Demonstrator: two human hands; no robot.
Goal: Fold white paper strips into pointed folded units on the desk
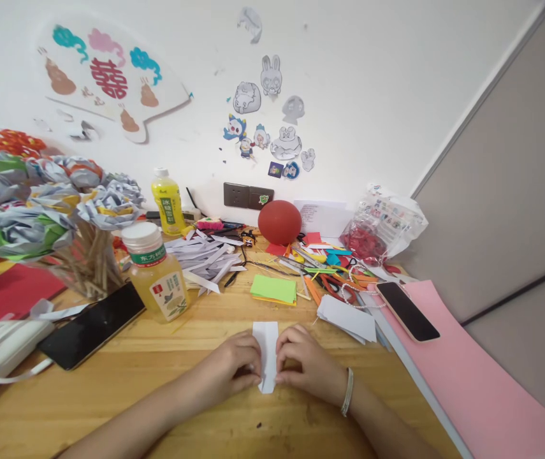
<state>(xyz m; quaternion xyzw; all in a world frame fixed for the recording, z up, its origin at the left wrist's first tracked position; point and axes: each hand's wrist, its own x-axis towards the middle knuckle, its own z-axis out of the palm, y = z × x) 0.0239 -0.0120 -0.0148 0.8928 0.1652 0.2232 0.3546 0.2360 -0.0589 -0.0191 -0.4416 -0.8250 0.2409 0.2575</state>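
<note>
A narrow, creased strip of white paper (268, 360) is at the near middle of a light-brown wooden table (196, 414). The left hand (239, 362), loosely curled, pinches its left edge; the right hand (305, 364), similarly curled, pinches its right edge.

Fan (108, 80) reads 囍, bottle (167, 203) 冰糖, jar (161, 277) seemingly 东方.

A person's left hand (239, 362) and right hand (311, 363) held opposite edges of a white paper strip (268, 356) at a wooden counter (167, 350), near a green-topped paper stack (273, 289), while a red balloon (279, 222) sat among colored paper scraps (313, 238).
</note>
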